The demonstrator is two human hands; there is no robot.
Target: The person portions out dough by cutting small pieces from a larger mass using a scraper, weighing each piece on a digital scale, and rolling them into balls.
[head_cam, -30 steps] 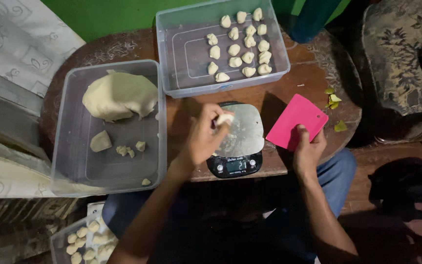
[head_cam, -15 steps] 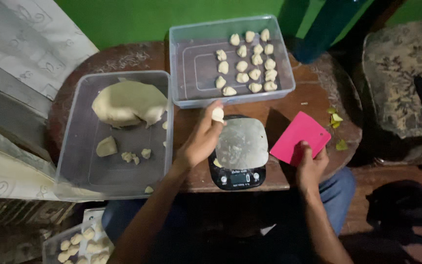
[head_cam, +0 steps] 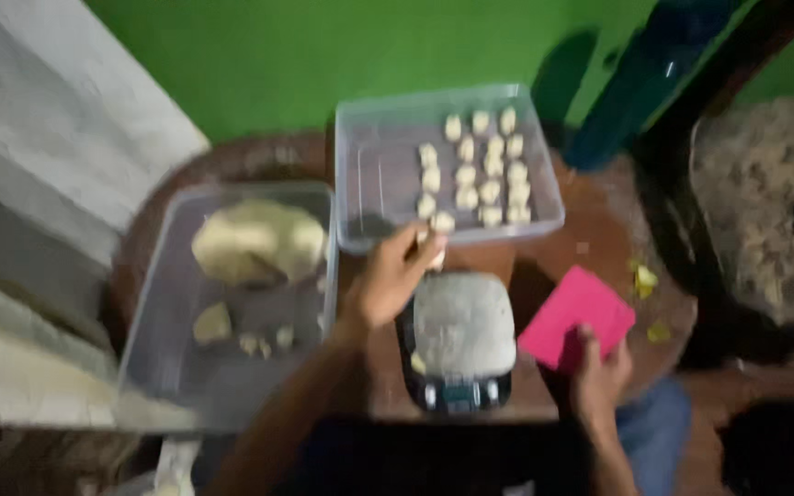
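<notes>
- Green wall stood behind a round brown bench (head_cam: 599, 243), crowded with two clear trays, a scale and a pink scraper; the picture was blurred.
- Left hand (head_cam: 395, 280) reached over the near rim of the far tray (head_cam: 374, 170), fingers drawn together, apparently pinching a small dough piece (head_cam: 434, 246) right at that rim; blur hid the grip itself.
- Rows of dough pieces (head_cam: 484, 170) sat in the far tray's right half, the nearest ones just beside the hand.
- Right hand (head_cam: 599, 372) held the pink scraper (head_cam: 576, 317) by its near corner, thumb on top, beside the scale (head_cam: 463, 335).
- Dough lump (head_cam: 257, 241) and a few scraps (head_cam: 264, 342) lay in the near tray (head_cam: 172, 367), left of the arm.
- Judged risks:
  - the piece hung at the rim, so a loose pinch could drop it on the bench or on the scale instead of in the tray;
  - set too near its neighbours, soft dough would likely stick and merge with them;
  - the wrist passed close to the tray's edge and the scale, so a low sweep could nudge either;
  - the scraper rested half off the hand's grip and could slip toward the bench edge.
</notes>
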